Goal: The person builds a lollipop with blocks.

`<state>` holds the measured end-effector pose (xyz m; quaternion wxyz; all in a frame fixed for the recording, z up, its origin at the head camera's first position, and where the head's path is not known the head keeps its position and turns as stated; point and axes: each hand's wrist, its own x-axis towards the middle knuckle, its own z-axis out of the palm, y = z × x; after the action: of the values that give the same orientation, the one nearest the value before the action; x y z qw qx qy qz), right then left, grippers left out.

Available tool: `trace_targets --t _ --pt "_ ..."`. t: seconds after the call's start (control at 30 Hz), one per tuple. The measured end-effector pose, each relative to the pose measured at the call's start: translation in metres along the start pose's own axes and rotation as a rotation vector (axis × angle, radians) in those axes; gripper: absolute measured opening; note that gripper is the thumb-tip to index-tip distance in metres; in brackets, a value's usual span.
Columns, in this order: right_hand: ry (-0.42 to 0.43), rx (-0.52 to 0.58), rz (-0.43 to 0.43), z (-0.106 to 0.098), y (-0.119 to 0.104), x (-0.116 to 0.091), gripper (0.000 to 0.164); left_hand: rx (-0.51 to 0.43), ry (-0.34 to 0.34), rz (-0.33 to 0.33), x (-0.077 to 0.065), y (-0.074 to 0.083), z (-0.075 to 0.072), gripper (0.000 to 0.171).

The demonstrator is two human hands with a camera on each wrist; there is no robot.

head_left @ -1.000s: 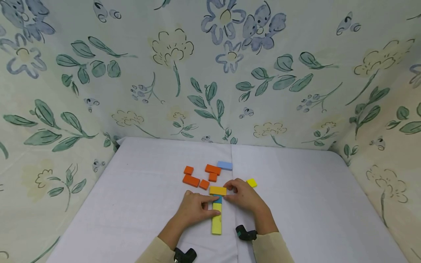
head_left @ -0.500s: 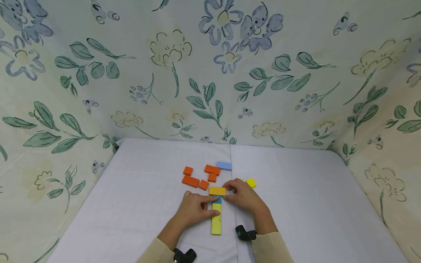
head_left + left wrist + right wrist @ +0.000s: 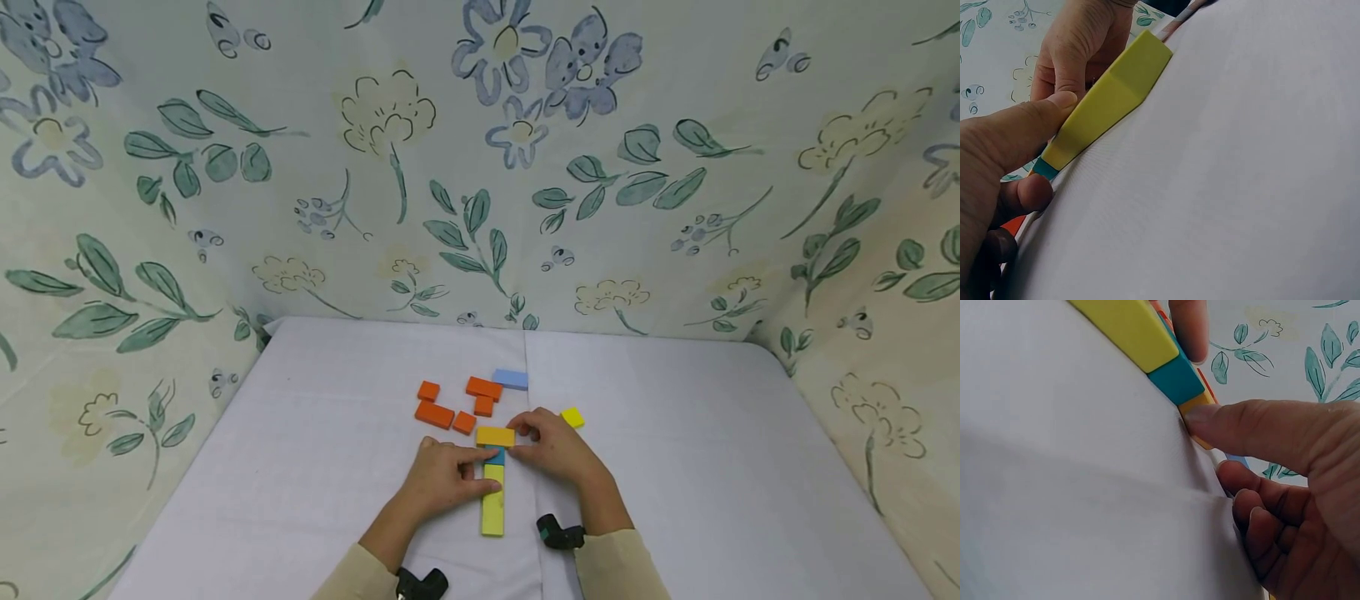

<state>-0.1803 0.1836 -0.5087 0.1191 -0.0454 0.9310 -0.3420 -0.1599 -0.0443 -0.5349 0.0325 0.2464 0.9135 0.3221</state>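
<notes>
Joining long yellow block (image 3: 492, 514) to amber block (image 3: 495, 437): short teal block (image 3: 1177, 381).

No text, label, brand, number or sign can be read in the head view or in either wrist view.

On the cloth (image 3: 675, 433) — front to back — lie the near block (image 3: 492, 512), middle block (image 3: 495, 459) and crosswise block (image 3: 496, 437), the left hand (image 3: 444, 471) at their left, the right hand (image 3: 557, 446) at their right, other blocks (image 3: 435, 414) behind.
</notes>
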Motion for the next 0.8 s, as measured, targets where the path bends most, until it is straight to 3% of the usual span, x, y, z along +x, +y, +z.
trace_targets --t 0.8 --pt "-0.005 0.081 0.007 -0.010 0.002 -0.003 0.039 0.012 0.018 0.010 0.000 -0.001 0.001 0.050"
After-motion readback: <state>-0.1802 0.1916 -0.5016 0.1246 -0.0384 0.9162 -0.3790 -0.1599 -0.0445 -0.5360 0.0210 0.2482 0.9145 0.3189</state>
